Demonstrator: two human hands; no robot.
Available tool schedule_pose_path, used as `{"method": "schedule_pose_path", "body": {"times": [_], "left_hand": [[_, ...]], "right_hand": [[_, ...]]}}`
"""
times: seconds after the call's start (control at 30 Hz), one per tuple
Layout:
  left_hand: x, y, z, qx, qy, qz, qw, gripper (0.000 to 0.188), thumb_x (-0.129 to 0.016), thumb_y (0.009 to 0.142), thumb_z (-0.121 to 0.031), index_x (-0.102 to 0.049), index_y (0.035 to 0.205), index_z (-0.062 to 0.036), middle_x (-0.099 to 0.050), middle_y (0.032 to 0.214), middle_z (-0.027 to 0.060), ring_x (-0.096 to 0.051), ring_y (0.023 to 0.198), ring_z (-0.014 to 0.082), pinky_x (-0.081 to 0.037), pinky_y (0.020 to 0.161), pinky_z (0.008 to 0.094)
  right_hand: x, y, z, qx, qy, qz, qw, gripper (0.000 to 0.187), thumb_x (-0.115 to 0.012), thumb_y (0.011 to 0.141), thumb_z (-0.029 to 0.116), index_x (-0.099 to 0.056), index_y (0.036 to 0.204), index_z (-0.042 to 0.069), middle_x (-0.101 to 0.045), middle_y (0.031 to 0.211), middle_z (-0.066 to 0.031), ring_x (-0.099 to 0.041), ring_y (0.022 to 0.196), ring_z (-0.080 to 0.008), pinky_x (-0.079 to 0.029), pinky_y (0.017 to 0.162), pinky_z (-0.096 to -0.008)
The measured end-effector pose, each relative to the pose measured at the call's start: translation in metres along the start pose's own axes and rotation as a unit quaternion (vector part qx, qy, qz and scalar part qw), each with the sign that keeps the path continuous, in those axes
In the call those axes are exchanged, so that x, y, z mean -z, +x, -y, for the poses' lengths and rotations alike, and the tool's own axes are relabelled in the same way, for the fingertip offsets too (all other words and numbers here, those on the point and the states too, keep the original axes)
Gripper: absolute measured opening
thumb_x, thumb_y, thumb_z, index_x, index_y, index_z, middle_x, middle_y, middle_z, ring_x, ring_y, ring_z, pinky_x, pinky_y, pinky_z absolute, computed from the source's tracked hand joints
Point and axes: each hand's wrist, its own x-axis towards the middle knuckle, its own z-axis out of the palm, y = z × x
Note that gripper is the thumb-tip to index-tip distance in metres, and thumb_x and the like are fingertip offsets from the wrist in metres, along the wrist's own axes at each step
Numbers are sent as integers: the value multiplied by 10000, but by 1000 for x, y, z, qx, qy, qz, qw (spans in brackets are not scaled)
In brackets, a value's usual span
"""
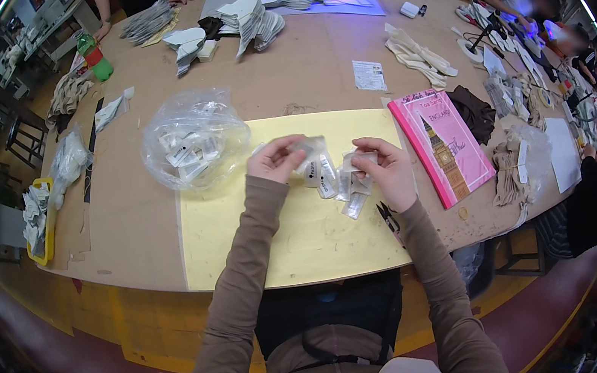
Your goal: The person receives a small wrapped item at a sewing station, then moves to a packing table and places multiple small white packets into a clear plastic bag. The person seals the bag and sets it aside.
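Note:
Over a yellow sheet (284, 246) my two hands are raised side by side. My left hand (274, 162) pinches a small pale label (313, 146) between thumb and fingers. In my right hand (389, 168) another whitish label (363, 159) is pinched the same way. Below and between them lies a loose pile of small white and silvery labels (326, 181), partly covered by the fingers. Dark thread snips (388, 215) rest on the sheet beside my right wrist. Left of my left hand sits a clear plastic bag (184, 107) with many similar labels inside.
A pink book (423, 140) lies right of the sheet. Stacked grey-white fabric pieces (249, 22) and a green bottle (92, 57) stand farther back. A yellow basket (48, 221) is at the left edge. Other people work across the table and at the right.

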Motion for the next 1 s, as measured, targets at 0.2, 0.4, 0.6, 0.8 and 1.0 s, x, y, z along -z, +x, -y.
{"method": "schedule_pose_path", "body": {"times": [0.2,0.4,0.6,0.8,1.0], "left_hand": [[54,13,-11,-206,81,-325,919,180,-692,812,-69,-625,967,-4,-603,870,1,-521,753,73,-443,680,220],[83,11,-25,-278,567,-472,615,274,-704,749,-98,-616,1001,-33,-600,940,102,-555,926,250,-421,865,347],[-1,-3,-8,-246,359,-86,896,311,-703,759,-116,-606,1047,-51,-599,1000,105,-580,944,246,-450,830,332],[-45,-25,6,-4,182,118,976,218,-627,838,-60,-617,1049,-3,-649,909,64,-604,829,118,-478,735,237],[-6,-11,-6,-150,154,-116,970,165,-520,910,-27,-607,1042,23,-629,920,56,-594,848,125,-478,781,246]], "right_hand": [[19,-1,0,-24,-78,30,996,295,-660,813,25,-600,1098,-22,-625,895,-49,-572,702,-64,-470,596,-198],[11,-7,-17,125,-425,110,890,284,-695,756,69,-626,1027,25,-554,835,-52,-549,746,-136,-460,679,-258],[10,-7,-10,79,-368,103,921,169,-698,757,70,-595,880,16,-515,813,-41,-531,743,-148,-452,685,-264],[7,-8,3,-34,-51,72,996,120,-663,827,78,-594,897,10,-565,801,8,-514,757,-40,-431,674,-204],[30,0,-4,93,-260,-81,958,283,-675,805,106,-592,1061,18,-590,879,-34,-537,798,-114,-440,700,-247]]}}
